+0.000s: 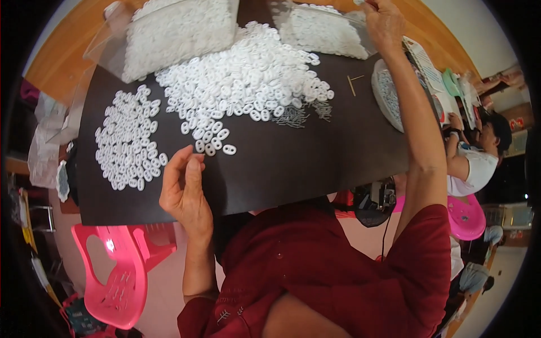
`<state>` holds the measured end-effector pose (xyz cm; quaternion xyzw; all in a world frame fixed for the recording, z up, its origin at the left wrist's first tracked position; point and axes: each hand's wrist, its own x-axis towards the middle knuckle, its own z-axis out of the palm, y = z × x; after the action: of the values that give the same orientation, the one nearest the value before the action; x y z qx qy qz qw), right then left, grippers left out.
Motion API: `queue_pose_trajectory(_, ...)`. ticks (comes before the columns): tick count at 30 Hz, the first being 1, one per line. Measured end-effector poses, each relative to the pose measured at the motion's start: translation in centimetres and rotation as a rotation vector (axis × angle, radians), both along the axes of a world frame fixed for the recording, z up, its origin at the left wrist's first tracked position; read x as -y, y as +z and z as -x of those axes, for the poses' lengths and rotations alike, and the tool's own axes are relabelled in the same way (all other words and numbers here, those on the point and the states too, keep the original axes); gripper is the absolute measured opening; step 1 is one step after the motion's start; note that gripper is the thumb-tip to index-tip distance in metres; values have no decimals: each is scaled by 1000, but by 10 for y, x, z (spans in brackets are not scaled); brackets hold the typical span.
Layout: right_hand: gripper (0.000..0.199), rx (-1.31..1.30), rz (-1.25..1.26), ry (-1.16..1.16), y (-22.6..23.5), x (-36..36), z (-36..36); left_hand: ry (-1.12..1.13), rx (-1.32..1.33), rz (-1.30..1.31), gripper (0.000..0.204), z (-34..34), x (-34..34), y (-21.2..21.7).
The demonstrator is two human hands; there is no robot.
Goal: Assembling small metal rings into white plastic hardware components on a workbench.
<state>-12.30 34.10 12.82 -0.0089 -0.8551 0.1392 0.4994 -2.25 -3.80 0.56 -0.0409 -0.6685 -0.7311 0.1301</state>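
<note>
Left hand [183, 188] loosely curled, empty — right hand [383, 22] at bag [324, 28], grip unclear, fingertips cut off.

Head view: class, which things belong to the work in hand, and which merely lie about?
In use: white rings, sorted ring pile, metal pins, black mat, clear bags, left hand, right hand.

Lying about: pink chair, pink stool, papers.

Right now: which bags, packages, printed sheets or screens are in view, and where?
Clear plastic bag: far left of the black mat, bulging with white rings.
Second clear plastic bag: far right, under the right hand, same rings.
Printed sheet: right edge, white, small print.
No screens.
</note>
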Motion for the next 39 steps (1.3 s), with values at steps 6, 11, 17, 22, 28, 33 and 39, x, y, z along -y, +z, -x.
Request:
queue_pose_trajectory(6, 16, -24, -457, 126, -34, 61, -19, 32, -75, 335, 10, 4, 7, -7)
queue_pose_trajectory(11, 18, 179, -309, 545, -92, 141, -55, 16, -218, 555, 15, 4, 8, -9)
queue_pose_trajectory(17, 17, 334, -233, 643, -113, 172, -56, -89, -608, 1118, 36, 11, -3, 5)
queue_pose_trajectory(22, 17, 340, -192, 704, -119, 188, -52, -214, -682, 1200, 35, 13, -1, -12)
queue_pose_trajectory(28, 17, 343, -171, 721, -123, 197, -39, -288, -656, 1182, 49, 16, 0, -4)
queue_pose_trajectory(33, 19, 321, -206, 758, -125, 214, -21, -336, -635, 1212, 57, 17, -1, -16)
queue_pose_trajectory(39, 17, 364, -283, 835, -123, 233, -7, -363, -657, 1223, 56, 14, 6, -18)
